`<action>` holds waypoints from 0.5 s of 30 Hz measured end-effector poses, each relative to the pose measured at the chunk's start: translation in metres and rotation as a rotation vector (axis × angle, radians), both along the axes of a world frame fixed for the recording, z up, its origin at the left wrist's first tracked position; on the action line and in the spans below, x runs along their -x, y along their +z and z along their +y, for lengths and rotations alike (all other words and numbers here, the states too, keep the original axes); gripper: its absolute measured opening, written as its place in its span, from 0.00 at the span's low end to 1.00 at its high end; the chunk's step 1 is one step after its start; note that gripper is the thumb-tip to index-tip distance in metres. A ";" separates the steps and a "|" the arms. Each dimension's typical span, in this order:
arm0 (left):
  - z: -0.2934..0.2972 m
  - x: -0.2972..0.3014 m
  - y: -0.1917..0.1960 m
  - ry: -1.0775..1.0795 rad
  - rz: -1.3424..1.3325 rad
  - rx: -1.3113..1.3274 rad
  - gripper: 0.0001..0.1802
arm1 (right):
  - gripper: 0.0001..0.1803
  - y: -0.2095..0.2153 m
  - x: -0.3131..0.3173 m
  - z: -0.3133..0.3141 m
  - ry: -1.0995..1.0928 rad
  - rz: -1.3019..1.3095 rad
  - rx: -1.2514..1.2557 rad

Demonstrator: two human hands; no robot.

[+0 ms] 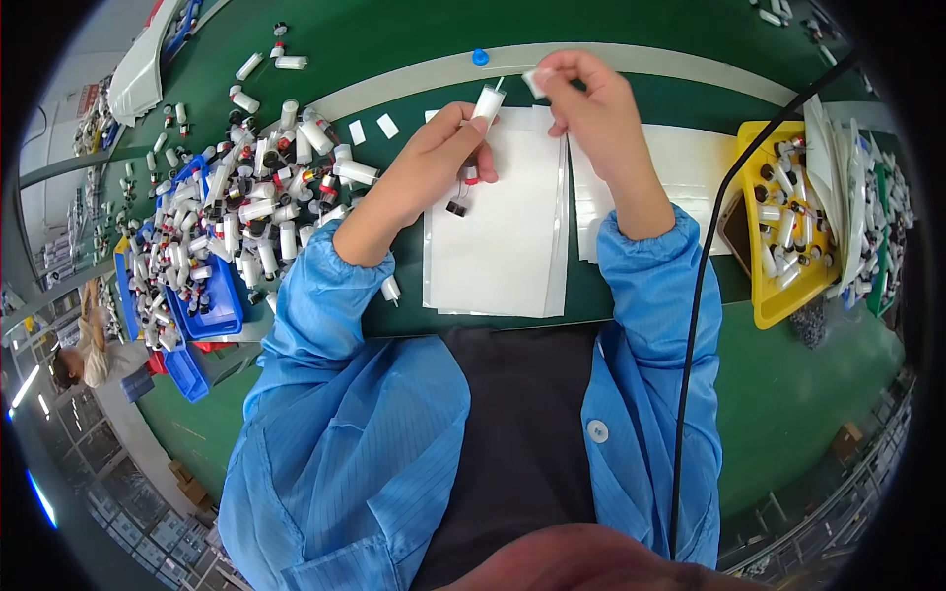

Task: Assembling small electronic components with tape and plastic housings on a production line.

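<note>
Across the green bench (584, 291), one person worked with two hands. Heap of white cylinders (258, 209) at left: dozens, too overlapped to count. White sheet piles: two, one in front of the person (498, 246), one to its right (680, 177); sheets per pile not countable. Yellow bin (788, 305): one at far right, more cylinders inside. Blue bins (234, 305): at least two, at the heap's front edge.

Hands: left (434, 153) was curled closed round one white cylinder (488, 105), above the top of the front pile, tilted, tip up. Right (596, 98) had thumb and index pinched on one small white slip (535, 83), just right of the cylinder, apart from it.

Handling, my read: cylinder light, stiff shell, smooth so maybe slippery. Best hold mid-body; thin pin at the tip looked easy to bend. Slip likely thin, soft; take it by an edge.

Black end piece (455, 208): one, hung below the left hand; couldn't tell what it joined. Loose white labels: two (357, 131) (387, 125). Blue knob (480, 57): one.
</note>
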State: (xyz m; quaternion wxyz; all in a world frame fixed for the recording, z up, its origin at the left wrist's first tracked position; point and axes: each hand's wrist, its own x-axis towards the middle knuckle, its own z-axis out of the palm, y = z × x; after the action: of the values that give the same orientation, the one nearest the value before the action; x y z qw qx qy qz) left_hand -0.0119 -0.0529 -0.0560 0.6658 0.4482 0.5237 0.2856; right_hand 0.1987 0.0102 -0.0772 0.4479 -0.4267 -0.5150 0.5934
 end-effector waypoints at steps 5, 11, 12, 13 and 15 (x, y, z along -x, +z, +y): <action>-0.004 -0.014 0.017 0.131 -0.233 0.128 0.19 | 0.12 0.021 -0.010 0.006 -0.062 0.624 0.135; 0.060 -0.012 0.040 0.289 -0.761 -0.057 0.20 | 0.20 0.021 -0.006 0.000 0.018 0.727 0.144; 0.067 -0.014 0.044 0.325 -0.783 -0.065 0.20 | 0.25 0.025 -0.005 -0.001 -0.012 0.668 0.067; 0.073 -0.018 0.048 0.369 -0.817 -0.025 0.19 | 0.31 0.031 -0.003 -0.005 -0.047 0.612 -0.012; 0.076 -0.021 0.045 0.379 -0.891 0.011 0.19 | 0.50 0.043 0.004 -0.012 -0.138 0.316 -0.233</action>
State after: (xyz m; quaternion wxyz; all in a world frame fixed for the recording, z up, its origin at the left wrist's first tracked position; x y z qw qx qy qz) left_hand 0.0088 0.0236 -0.0115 0.7641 0.1753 0.2615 0.5631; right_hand 0.1948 -0.0014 -0.0344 0.6091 -0.3079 -0.4728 0.5574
